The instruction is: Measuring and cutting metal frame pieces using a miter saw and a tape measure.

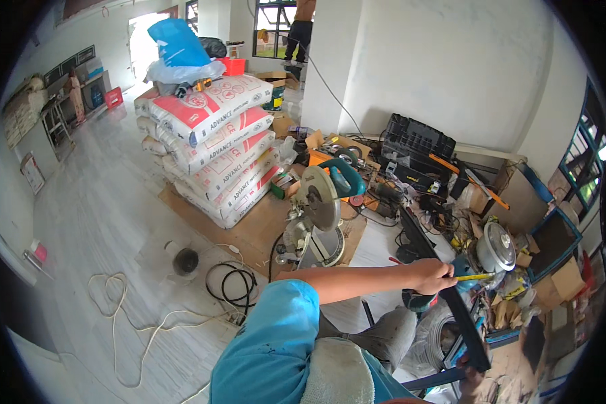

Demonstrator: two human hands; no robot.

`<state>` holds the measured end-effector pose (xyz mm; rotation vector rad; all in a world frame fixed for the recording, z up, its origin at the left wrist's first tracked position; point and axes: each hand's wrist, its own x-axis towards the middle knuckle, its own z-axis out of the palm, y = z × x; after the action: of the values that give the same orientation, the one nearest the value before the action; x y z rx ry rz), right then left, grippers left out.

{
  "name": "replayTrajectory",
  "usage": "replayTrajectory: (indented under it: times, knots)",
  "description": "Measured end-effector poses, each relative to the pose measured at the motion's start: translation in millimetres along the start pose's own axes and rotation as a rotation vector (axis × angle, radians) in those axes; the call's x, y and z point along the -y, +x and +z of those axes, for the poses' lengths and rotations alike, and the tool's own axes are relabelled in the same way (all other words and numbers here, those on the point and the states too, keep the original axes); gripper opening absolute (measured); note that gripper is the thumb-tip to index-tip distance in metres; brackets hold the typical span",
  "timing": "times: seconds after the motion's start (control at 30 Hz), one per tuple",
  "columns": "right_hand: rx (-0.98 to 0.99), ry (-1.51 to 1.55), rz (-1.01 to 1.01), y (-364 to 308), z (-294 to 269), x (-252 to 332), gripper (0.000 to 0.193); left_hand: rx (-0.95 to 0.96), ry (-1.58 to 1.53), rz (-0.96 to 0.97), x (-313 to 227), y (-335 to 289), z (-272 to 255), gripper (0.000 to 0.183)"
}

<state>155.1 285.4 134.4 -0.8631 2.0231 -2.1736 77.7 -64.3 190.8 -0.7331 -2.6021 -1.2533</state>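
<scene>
Daylight blows out the far doorway (141,50), while fisheye edges darken.

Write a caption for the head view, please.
Left hand holding a yellow strip at a dark bar; saw and stacked bags beyond.

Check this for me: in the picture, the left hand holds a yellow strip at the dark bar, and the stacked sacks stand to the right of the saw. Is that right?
Not quite: in the head view, the stacked sacks stand to the left of the saw. The left hand does hold a yellow strip at the dark bar.
</scene>
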Motion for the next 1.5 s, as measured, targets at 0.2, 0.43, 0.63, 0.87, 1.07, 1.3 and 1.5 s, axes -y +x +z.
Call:
replayTrajectory:
  times: [0.2, 0.43, 0.63, 0.87, 1.07, 1.3, 1.5]
  knots:
    - [-0.115, -0.112, 0.016, 36.0, 38.0, 36.7, 0.043, -0.029, 0.028, 0.154, -17.3, -15.1, -31.3, 0.041]
    - [-0.057, 0.003, 0.1, 54.5, 10.6, 21.4, 0.033, 0.047, 0.102, 0.384, -24.0, -30.6, -19.1, 0.035]
    - [-0.242, 0.058, 0.024, 50.5, 33.9, 10.6, 0.032, 0.126, 0.164, 0.395, -20.9, -24.1, -5.1, 0.034]
    - [-0.468, 0.103, -0.05, 17.7, 28.4, -37.6, 0.042, 0.265, 0.183, 0.385, -24.4, -16.6, 7.4, 0.028]
    - [-0.279, 0.053, -0.082, 52.2, 55.4, -31.0, 0.052, 0.311, 0.127, 0.327, -14.2, -6.8, 0.2, 0.019]
    - [-0.258, 0.173, -0.121, 24.3, 32.5, -36.5, 0.044, 0.401, 0.298, 0.348, -37.9, 4.6, 21.6, 0.025]
    - [-0.207, 0.22, -0.193, 15.8, 29.2, -48.8, 0.063, 0.432, 0.338, 0.424, -58.9, 12.9, 43.5, 0.024]
